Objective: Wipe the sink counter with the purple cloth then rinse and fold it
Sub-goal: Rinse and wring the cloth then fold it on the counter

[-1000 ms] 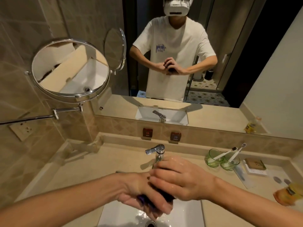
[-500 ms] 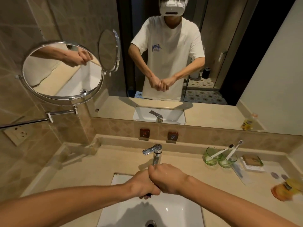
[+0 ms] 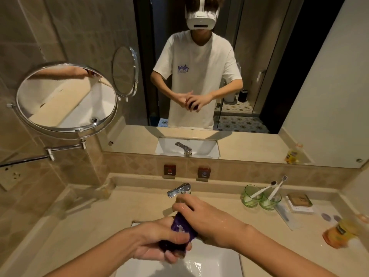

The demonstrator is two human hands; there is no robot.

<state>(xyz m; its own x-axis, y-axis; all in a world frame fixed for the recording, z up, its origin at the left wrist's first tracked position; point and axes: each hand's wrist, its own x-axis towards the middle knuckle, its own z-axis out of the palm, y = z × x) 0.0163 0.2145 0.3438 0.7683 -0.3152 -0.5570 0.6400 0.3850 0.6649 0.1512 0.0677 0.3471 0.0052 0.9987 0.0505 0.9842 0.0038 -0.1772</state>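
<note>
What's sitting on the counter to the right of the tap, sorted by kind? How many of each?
Green glass cups: 2
Toothbrushes standing in the cups: 2
Small boxes, stacked: 2
Yellow bottle lying down: 1
Flat sachet beside the cups: 1
Total: 8

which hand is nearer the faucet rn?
Right. The right hand sits just below the faucet, fingertips almost at its spout, gripping the purple cloth. The left hand grips the cloth lower, over the sink.

Purple cloth point(image 3: 182, 226) now more exposed between less tightly joined hands.
</note>
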